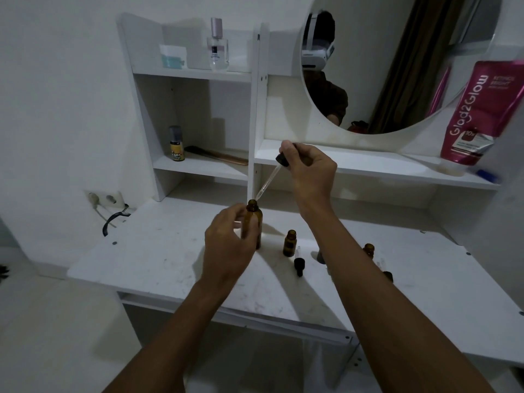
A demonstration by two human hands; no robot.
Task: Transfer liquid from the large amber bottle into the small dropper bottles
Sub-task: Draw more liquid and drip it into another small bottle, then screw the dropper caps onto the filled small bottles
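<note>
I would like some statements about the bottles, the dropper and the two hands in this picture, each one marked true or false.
1. The left hand holds the large amber bottle upright on the table. True.
2. The right hand holds a dropper whose glass tip is at the large bottle's mouth. True.
3. The large amber bottle has its cap on. False: its neck is open.
4. The small amber bottle nearest the large one lies on its side. False: it stands upright, uncapped.
5. A black dropper cap lies on the table in front of that small bottle. True.
6. The pink tube stands on the table. False: it is on the shelf by the mirror.
</note>
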